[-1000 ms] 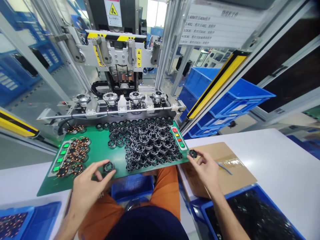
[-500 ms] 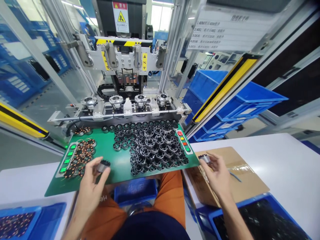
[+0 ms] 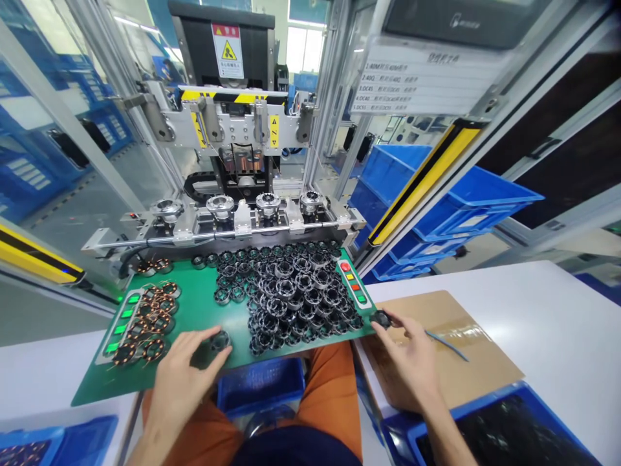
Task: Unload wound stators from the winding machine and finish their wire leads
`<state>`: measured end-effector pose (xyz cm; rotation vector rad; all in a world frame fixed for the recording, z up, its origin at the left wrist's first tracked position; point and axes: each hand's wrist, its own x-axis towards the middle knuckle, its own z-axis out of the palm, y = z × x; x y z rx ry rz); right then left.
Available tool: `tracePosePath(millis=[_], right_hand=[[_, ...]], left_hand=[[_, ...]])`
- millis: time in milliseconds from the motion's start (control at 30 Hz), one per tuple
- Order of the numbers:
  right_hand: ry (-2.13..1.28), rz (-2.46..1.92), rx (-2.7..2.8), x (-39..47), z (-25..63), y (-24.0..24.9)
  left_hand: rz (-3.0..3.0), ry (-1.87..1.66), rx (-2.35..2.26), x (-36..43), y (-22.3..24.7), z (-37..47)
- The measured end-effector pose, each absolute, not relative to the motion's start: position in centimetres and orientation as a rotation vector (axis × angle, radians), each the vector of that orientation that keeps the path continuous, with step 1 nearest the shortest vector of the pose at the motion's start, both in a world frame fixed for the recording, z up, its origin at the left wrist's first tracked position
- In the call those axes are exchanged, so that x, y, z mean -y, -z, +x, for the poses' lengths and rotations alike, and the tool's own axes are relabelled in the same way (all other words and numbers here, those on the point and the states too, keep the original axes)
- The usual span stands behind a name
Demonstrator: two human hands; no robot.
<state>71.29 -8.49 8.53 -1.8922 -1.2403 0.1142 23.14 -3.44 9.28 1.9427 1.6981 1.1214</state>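
Note:
My left hand is over the front of the green work board, thumb and fingers closed around a black-and-metal motor stator core. Off the board's right front corner, my right hand pinches a second stator core between thumb and fingertips. Between the hands, many bare stator cores stand heaped in stacked layers. To the left of my left hand lie several stators wound with copper wire.
Behind the board is a winding machine with a row of metal holders. Button panels sit at the board's left and right. A cardboard box, a blue bin of dark parts and stacked blue crates are on the right.
My left hand has moved right and lower with its core, which now shows its ring face upward. The right hand has shifted slightly left and tipped its core. The head view has also shifted.

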Motion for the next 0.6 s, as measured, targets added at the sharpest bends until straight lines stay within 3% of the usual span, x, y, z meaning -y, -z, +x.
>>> tracePosePath(millis=[433, 600], right_hand=[[-0.146, -1.945, 1.289, 7.7, 72.0, -9.3], [0.003, -1.933, 1.297, 5.9, 72.5, -13.8]], left_hand=[[1.995, -1.085, -1.751, 4.6, -8.6, 21.7], [1.987, -0.974, -1.717, 3.8, -11.7, 19.0]])
